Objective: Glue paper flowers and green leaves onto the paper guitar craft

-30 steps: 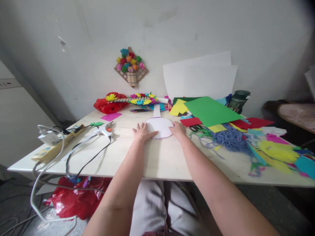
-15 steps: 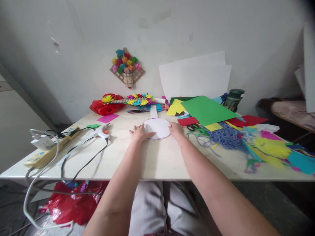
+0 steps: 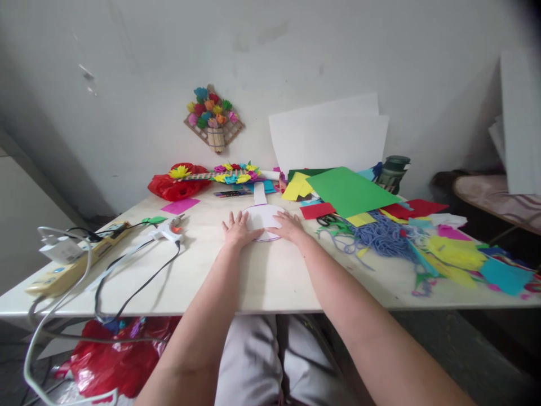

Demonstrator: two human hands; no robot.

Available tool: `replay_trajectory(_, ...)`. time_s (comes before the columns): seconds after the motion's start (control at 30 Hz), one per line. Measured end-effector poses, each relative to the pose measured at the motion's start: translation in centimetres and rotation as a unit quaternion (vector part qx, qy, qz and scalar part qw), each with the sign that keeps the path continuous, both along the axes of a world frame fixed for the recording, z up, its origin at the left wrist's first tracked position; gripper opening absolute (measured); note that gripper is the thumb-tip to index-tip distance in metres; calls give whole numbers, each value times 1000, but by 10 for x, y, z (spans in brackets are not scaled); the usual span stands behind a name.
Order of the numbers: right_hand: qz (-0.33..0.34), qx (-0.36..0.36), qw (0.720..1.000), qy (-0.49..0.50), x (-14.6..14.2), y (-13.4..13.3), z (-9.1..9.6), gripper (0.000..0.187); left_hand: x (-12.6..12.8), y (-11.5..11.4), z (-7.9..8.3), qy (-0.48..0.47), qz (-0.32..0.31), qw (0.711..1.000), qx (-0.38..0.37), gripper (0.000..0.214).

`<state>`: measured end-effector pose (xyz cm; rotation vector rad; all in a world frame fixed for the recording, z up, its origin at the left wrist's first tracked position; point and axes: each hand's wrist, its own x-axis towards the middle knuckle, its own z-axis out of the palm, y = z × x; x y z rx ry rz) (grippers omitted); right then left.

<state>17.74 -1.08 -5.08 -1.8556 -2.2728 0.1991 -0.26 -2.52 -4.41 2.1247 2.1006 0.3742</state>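
Note:
A white round paper cut-out with a purple edge and a white strip handle lies flat on the pale table. My left hand rests flat on its left side, fingers spread. My right hand lies flat on its right side with the fingers stretched over the disc. Neither hand holds anything.
A glue gun with a black cord and a power strip lie at the left. Coloured paper sheets, blue yarn, scissors and scraps cover the right. Paper flowers and a dark jar stand at the back.
My right hand has slid left from the disc's right edge onto its surface. The view has shifted slightly to the right. My left hand stays flat on the disc.

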Motion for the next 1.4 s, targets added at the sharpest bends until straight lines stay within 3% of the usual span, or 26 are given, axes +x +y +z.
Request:
replay_trajectory(0.2, 11, -7, 1000, 5, 2, -4, 3, 72, -1, 5, -3, 22, -58, 998, -32, 81)
replay_trajectory(1.17, -6, -1, 1000, 0, 2, -1, -2, 55, 2, 7, -5, 30, -50, 998, -33, 81)
replay_trajectory(1.27, -27, 35, 999, -2, 2, -1, -1, 51, 2, 8, -6, 28, -36, 998, -41, 84)
replay_trajectory(1.4, -110, 153, 982, 34, 12, -7, 10, 44, 3, 8, -6, 19, -20, 999, -37, 91)
